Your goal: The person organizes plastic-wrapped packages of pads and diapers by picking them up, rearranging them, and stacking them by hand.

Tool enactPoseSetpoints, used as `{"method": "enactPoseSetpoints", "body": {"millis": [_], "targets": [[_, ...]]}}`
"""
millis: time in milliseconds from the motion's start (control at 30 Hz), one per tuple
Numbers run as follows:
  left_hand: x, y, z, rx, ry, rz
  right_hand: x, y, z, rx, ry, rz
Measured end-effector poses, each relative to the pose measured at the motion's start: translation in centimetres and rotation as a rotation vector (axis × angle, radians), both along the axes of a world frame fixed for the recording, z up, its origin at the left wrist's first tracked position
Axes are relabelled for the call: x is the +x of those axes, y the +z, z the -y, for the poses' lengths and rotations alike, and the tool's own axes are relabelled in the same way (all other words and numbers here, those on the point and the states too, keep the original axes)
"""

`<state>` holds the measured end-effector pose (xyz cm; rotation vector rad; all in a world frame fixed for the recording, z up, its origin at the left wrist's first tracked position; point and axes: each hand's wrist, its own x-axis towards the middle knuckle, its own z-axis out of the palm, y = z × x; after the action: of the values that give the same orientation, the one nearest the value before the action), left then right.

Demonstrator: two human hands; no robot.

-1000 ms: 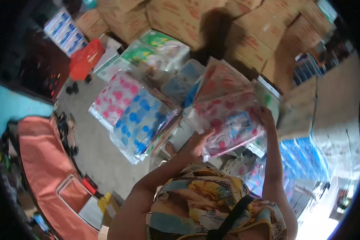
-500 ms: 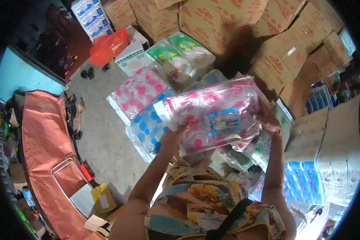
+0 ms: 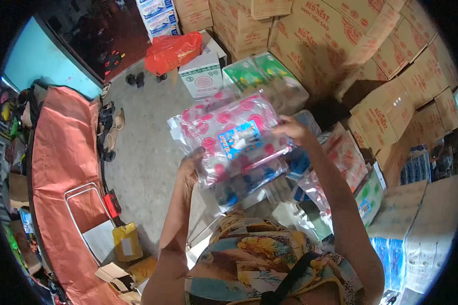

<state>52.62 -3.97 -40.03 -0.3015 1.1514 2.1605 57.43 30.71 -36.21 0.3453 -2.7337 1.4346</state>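
Left hand (image 3: 190, 166) and right hand (image 3: 295, 130) are closed on opposite ends of the pink pack (image 3: 239, 136), over the blue pack (image 3: 250, 185), probably cuz it'd sag one-handed.

Both hands (image 3: 191, 166) hold a packet (image 3: 238, 136) (pink-spotted, blue-labelled).
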Motion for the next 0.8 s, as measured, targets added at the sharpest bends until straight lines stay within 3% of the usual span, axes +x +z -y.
{"method": "enactPoseSetpoints", "body": {"millis": [33, 67, 133, 167, 200, 300, 333, 400, 433, 500, 533, 633, 700, 767, 800], "targets": [[-0.9, 0.5, 0.3, -0.001, 0.003, -0.004, -1.7, 0.3, 1.1, -0.435, -0.226, 0.499], [-1.9, 1.4, 0.6, 0.009, 0.003, -0.006, -3.2, -0.3, 1.0, -0.436, -0.223, 0.497], [-4.2, 1.4, 1.1, -0.010, 0.066, -0.004, -5.8, -1.8, 1.3, -0.222, 0.092, -0.084], [-5.8, 0.0, 1.8, -0.013, 0.068, 0.000, -6.2, 0.6, 3.2, -0.459, -0.140, 0.232], [-7.3, -1.4, 2.4, -0.035, 0.060, -0.023, -7.5, 0.1, 4.0, -0.460, -0.138, 0.238], [-9.2, -2.3, 2.5, -0.034, 0.080, -0.054, -11.4, -2.3, 4.8, -0.313, -0.459, 0.344], [-9.8, -3.1, 2.5, -0.017, 0.088, -0.067, -11.8, -3.1, 5.0, -0.310, -0.455, 0.351], [-10.1, -4.9, 2.6, 0.114, 0.135, -0.142, -12.2, -4.9, 5.5, 0.012, -0.429, 0.191], [-9.9, -5.7, 3.1, 0.111, 0.136, -0.135, -11.9, -5.8, 5.7, 0.012, -0.428, 0.198], [-9.7, -8.5, 4.0, -0.518, 0.080, -0.398, -10.9, -7.4, 5.9, -0.298, -0.366, 0.318], [-10.1, -9.2, 3.5, -0.151, 0.260, -0.174, -10.7, -7.4, 6.2, 0.190, -0.337, 0.097], [-9.5, -10.7, 3.8, -0.268, 0.306, -0.255, -9.1, -7.4, 6.5, 0.141, -0.337, 0.154], [-9.3, -10.8, 4.0, -0.185, 0.317, -0.244, -8.5, -8.0, 7.2, 0.162, -0.427, 0.158], [-8.7, -9.4, 4.0, -0.202, 0.300, -0.315, -7.8, -8.6, 6.9, 0.086, -0.376, -0.068], [-10.3, -14.2, 5.8, -0.207, 0.330, -0.238, -6.5, -7.3, 7.4, 0.131, -0.410, 0.028]]}}
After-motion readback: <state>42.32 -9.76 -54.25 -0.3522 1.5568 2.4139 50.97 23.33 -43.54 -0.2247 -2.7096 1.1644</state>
